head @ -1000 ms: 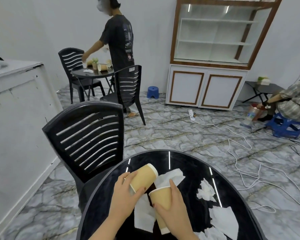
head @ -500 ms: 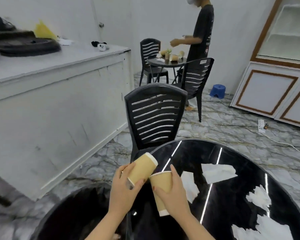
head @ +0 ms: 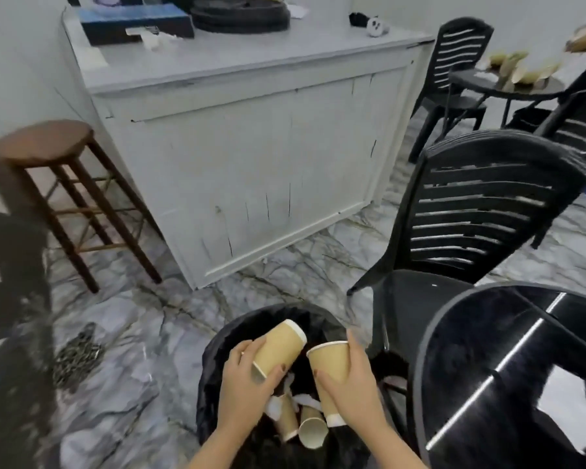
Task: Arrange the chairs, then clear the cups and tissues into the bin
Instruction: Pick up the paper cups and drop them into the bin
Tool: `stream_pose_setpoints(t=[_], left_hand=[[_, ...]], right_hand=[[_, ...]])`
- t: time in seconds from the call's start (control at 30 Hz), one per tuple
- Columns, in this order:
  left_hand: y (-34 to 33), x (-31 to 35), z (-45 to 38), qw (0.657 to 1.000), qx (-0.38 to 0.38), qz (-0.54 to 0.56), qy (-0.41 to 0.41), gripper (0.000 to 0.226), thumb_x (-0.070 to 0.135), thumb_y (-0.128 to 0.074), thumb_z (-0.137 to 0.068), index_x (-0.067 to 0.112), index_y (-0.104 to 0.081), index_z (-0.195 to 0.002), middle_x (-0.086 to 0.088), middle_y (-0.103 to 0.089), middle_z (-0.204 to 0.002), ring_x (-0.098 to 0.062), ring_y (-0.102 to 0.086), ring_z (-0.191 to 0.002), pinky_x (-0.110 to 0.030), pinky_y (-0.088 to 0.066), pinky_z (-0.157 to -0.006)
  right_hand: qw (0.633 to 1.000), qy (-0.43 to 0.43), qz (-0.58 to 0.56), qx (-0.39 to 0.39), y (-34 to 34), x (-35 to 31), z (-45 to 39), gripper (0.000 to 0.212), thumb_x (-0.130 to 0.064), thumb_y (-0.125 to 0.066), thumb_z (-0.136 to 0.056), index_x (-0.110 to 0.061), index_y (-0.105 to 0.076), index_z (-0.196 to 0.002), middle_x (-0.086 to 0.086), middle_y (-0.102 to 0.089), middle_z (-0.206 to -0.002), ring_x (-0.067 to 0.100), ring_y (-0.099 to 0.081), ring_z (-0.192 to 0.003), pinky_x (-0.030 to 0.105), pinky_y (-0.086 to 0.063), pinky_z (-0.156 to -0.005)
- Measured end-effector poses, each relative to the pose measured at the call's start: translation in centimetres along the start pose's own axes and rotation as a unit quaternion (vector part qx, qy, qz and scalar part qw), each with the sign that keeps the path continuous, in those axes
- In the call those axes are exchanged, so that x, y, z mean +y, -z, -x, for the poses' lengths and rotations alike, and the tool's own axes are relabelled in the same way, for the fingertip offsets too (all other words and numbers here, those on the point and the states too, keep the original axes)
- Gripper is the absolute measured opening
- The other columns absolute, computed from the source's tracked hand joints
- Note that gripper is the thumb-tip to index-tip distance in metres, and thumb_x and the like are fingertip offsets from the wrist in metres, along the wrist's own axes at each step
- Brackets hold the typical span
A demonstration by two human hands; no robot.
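My left hand grips a tan paper cup, tilted with its rim up and to the right. My right hand holds a second tan paper cup, roughly upright. Both cups hover over the open black-lined bin on the floor. Inside the bin lie more tan cups and white tissue. A black slatted chair stands right of the bin, tucked against the glossy black round table at lower right.
A white counter stands behind the bin, with a brown wooden stool to its left. A coil of chain lies on the marble floor at left. Far right, another small table carries cups, with black chairs around it.
I have turned left from the table, carrying both cups from above the tabletop to above the bin. The bin's inside with its cups has come into view.
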State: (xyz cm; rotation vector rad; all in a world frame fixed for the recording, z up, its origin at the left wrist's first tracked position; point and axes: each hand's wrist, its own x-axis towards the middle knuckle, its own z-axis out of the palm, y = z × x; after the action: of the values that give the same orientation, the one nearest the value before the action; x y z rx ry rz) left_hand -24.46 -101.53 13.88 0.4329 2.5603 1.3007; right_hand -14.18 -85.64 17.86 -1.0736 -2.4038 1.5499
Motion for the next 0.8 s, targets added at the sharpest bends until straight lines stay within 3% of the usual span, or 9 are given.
stream_pose_setpoints(t=[0.3,0.53,0.67,0.73,0.8], left_hand=[[-2.7,-9.5,-0.5,0.992,0.001,-0.009,0.123,0.051,0.036,-0.069,-0.077,0.033,-0.050,-0.125,0.005,-0.042,-0.124,-0.017,-0.044,-0.114,-0.032,-0.040,-0.091],[-8.9,-17.6,-1.6,0.989,-0.006,-0.027,0.145,0.053,0.039,-0.068,-0.078,0.033,-0.049,-0.127,0.005,-0.039,-0.129,-0.020,-0.041,-0.116,-0.039,-0.047,-0.092],[-11.5,-20.8,-1.4,0.986,-0.009,-0.027,0.162,0.055,0.037,-0.067,-0.079,0.033,-0.046,-0.130,0.003,-0.038,-0.134,-0.020,-0.040,-0.120,-0.037,-0.043,-0.096],[-12.4,-22.0,-1.1,0.985,-0.022,-0.040,0.169,0.063,0.040,-0.068,-0.078,0.033,-0.040,-0.134,0.001,-0.033,-0.142,-0.021,-0.035,-0.128,-0.037,-0.041,-0.101],[-13.1,-22.8,-0.8,0.979,-0.061,-0.083,0.177,0.079,0.049,-0.066,-0.076,0.030,-0.027,-0.142,-0.003,-0.021,-0.151,-0.025,-0.021,-0.139,-0.038,-0.029,-0.111]], right_hand=[[0.994,-0.079,0.048,-0.057,-7.6,7.6,-2.9,0.094,-0.037,-0.068,-0.077,-0.034,-0.005,-0.146,-0.005,-0.016,-0.154,0.013,-0.028,-0.135,0.031,-0.034,-0.103],[0.991,-0.082,0.083,-0.065,-14.4,16.4,-7.3,0.092,-0.032,-0.068,-0.077,-0.031,-0.007,-0.147,0.000,-0.013,-0.155,0.017,-0.026,-0.138,0.032,-0.035,-0.102],[0.990,-0.078,0.093,-0.072,-16.3,20.5,-8.9,0.091,-0.031,-0.068,-0.078,-0.030,-0.008,-0.147,0.004,-0.015,-0.155,0.019,-0.024,-0.139,0.032,-0.033,-0.105],[0.987,-0.078,0.112,-0.080,-16.9,22.1,-9.3,0.095,-0.037,-0.069,-0.077,-0.031,-0.003,-0.147,0.006,-0.006,-0.157,0.020,-0.018,-0.142,0.034,-0.030,-0.107],[0.975,-0.089,0.177,-0.097,-17.4,23.2,-9.5,0.104,-0.055,-0.064,-0.075,-0.035,0.011,-0.145,0.006,0.017,-0.157,0.024,-0.002,-0.145,0.042,-0.024,-0.111]])
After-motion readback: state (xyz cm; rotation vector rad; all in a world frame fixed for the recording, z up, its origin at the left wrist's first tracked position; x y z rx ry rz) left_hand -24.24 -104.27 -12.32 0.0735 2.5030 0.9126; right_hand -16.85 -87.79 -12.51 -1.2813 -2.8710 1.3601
